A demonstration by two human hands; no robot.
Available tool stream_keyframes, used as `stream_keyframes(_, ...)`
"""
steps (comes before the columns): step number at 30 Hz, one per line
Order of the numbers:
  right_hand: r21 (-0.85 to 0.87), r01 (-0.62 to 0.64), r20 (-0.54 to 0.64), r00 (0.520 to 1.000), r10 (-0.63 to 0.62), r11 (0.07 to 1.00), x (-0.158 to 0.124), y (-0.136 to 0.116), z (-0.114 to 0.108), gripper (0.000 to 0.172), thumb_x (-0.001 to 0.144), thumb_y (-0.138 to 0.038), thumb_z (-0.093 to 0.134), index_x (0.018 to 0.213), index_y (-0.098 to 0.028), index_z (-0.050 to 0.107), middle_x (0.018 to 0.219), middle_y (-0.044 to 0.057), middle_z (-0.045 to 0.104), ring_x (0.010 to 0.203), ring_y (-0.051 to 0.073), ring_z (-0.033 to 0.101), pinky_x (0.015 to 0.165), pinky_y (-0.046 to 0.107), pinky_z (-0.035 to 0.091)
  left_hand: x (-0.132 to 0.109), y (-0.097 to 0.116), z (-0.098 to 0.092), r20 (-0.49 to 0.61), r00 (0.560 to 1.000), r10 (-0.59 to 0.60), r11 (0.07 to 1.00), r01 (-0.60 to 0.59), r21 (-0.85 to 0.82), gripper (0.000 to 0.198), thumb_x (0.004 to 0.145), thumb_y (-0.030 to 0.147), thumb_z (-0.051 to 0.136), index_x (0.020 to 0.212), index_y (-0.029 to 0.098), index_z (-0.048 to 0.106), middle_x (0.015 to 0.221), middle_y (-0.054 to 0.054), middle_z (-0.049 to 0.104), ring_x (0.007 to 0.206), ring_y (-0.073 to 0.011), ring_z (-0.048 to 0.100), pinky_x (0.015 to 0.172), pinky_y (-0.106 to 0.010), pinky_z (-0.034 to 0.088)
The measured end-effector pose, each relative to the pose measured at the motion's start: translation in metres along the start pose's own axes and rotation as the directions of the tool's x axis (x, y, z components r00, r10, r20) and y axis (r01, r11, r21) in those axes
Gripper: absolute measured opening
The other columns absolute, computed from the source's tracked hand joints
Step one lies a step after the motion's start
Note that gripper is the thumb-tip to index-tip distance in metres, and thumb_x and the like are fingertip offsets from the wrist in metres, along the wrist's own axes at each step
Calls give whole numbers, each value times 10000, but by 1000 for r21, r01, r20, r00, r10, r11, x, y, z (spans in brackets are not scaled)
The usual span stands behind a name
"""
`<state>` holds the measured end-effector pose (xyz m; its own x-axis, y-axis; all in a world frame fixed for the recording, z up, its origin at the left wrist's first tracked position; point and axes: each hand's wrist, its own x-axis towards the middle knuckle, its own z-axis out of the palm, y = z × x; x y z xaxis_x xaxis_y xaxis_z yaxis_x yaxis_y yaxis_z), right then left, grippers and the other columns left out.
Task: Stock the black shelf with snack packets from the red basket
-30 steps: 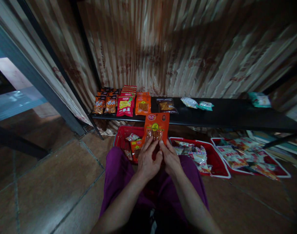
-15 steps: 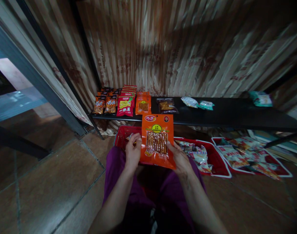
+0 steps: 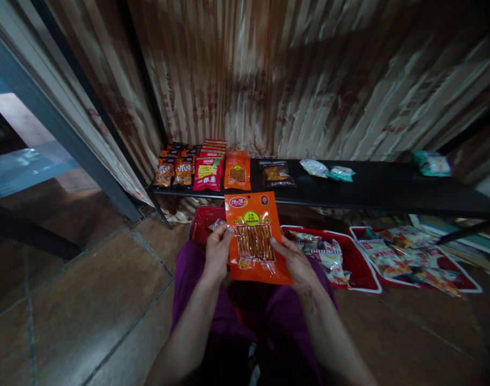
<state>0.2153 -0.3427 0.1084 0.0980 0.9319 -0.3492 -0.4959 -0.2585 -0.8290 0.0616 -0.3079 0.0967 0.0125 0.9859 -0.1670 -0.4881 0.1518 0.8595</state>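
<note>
An orange snack packet [image 3: 256,241] with a clear window over brown sticks is held up in front of my knees, its printed face toward me. My left hand [image 3: 218,247] pinches its left edge between thumb and fingers. On the right edge, my right hand [image 3: 294,261] grips with the thumb over the front and the fingers behind, out of sight. Just beyond, matching orange packets [image 3: 237,174] stand in a row on the black shelf [image 3: 369,187]. Behind my left hand is a red basket [image 3: 199,221], mostly hidden by my hands and the packet.
Left of the orange row stand red packets [image 3: 208,172] and small black-and-orange packets [image 3: 183,172]. A dark brown packet [image 3: 276,175] and green-white packets [image 3: 341,173] lie further right. Two red baskets [image 3: 363,268] with packets sit under the shelf. A metal post [image 3: 88,128] rises at left.
The orange packet has moved a little left and lower, tilting slightly. My left hand, fingers raised beside it before, has closed on its left edge. My right hand keeps hold.
</note>
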Motion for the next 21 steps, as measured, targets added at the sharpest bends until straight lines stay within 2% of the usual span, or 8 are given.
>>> stream_keyframes(4, -7, 13, -11, 1000, -13, 1000, 2, 2, -1, 351, 525, -364, 836, 827, -242, 706, 828, 27, 749, 915, 280, 674, 778, 392, 524, 0, -1, 0, -13, 1000, 7, 1000, -7, 22, 252, 659, 402, 699, 754, 180, 624, 662, 29, 616, 579, -104, 533, 584, -211, 412)
stream_keyframes(10, 15, 105, -29, 994, -105, 994, 5, 5, -2, 304, 536, -354, 830, 798, -255, 711, 843, 17, 749, 936, 265, 667, 798, 378, 523, -1, -1, 0, 24, 1000, 9, 999, -10, 38, 227, 662, 386, 693, 728, 182, 617, 617, 45, 579, 543, -96, 497, 563, -209, 395)
stream_keyframes(21, 34, 107, -46, 993, -105, 994, 5, 5, -2, 260, 570, -371, 820, 780, -261, 714, 832, 6, 748, 928, 256, 670, 775, 362, 541, -3, 0, 1, 24, 1000, -2, 999, 1, 33, 177, 669, 341, 671, 724, 180, 621, 640, 37, 603, 576, -106, 518, 596, -217, 399)
